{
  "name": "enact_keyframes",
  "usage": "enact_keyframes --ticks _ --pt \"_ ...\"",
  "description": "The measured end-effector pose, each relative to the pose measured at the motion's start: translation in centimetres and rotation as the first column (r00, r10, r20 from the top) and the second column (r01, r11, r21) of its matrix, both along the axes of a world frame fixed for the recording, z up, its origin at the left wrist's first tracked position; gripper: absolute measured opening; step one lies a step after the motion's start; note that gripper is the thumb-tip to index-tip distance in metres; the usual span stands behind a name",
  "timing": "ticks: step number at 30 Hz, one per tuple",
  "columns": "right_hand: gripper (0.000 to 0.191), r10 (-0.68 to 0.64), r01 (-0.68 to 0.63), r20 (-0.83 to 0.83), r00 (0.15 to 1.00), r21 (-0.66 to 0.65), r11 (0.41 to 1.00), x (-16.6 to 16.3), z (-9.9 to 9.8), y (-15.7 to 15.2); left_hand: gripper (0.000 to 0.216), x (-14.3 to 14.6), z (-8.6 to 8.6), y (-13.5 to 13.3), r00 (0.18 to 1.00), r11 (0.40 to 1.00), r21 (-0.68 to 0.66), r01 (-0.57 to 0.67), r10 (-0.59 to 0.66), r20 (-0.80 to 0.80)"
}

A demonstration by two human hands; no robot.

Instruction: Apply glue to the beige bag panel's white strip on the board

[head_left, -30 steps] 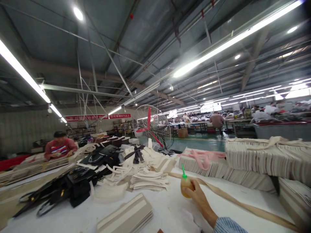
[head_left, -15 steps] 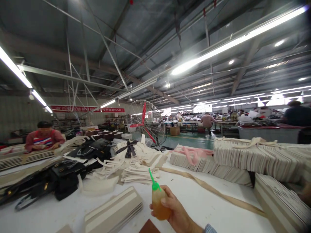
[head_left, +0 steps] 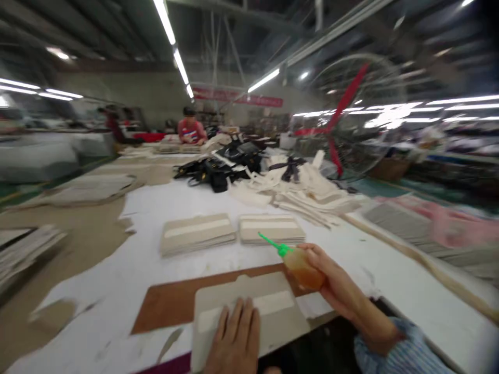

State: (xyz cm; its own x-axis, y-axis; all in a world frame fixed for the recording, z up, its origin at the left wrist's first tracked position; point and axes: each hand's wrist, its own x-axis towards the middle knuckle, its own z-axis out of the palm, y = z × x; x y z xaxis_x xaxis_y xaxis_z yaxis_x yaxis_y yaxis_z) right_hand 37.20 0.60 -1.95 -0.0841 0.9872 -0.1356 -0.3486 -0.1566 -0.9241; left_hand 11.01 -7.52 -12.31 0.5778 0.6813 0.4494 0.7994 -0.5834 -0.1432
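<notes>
My right hand grips a small amber squeeze bottle with a green nozzle, tipped to the left above the table. My left hand lies flat, fingers apart, on a beige cardboard piece with a pale strip. That piece rests on a brown board at the near edge of the white table. Two flat stacks of similar beige pieces lie just beyond.
Heaps of cream cut pieces and black bags fill the middle of the table. A large fan with red blades stands at the right. A person in red works at the far end. Tan sheets lie left.
The view has swung down and left. My right hand brought the bottle nearer and tilted its nozzle leftward. My left hand and the cardboard piece on the brown board have come into view.
</notes>
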Motion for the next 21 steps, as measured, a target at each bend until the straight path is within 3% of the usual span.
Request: enact_keyframes --ticks 2,5,8,12,21 --pt "0.057 0.061 -0.054 0.143 0.988 -0.056 0.997 -0.6 -0.2 0.3 0.087 -0.2 1.6 -1.8 1.000 0.967 -0.254 -0.027 0.023 -0.020" --pt "0.059 0.114 -0.096 0.335 0.935 -0.070 0.993 -2.1 -0.4 0.6 0.084 0.8 4.0 -1.8 0.997 0.923 -0.380 -0.055 0.072 0.031" --pt "0.060 0.137 -0.134 0.495 0.858 -0.041 0.990 -4.0 -0.3 0.9 0.081 1.5 5.4 -1.6 0.995 0.907 -0.417 -0.047 0.078 0.058" --pt "0.051 0.135 -0.292 0.696 0.705 0.111 0.950 -6.7 0.6 1.4 0.077 1.4 5.9 -1.8 0.993 0.889 -0.456 -0.041 0.087 0.079" --pt "0.040 0.118 -0.486 0.814 0.569 0.217 0.847 -10.7 2.1 1.8 0.077 1.4 5.8 -1.7 0.993 0.894 -0.447 -0.028 0.078 0.092"
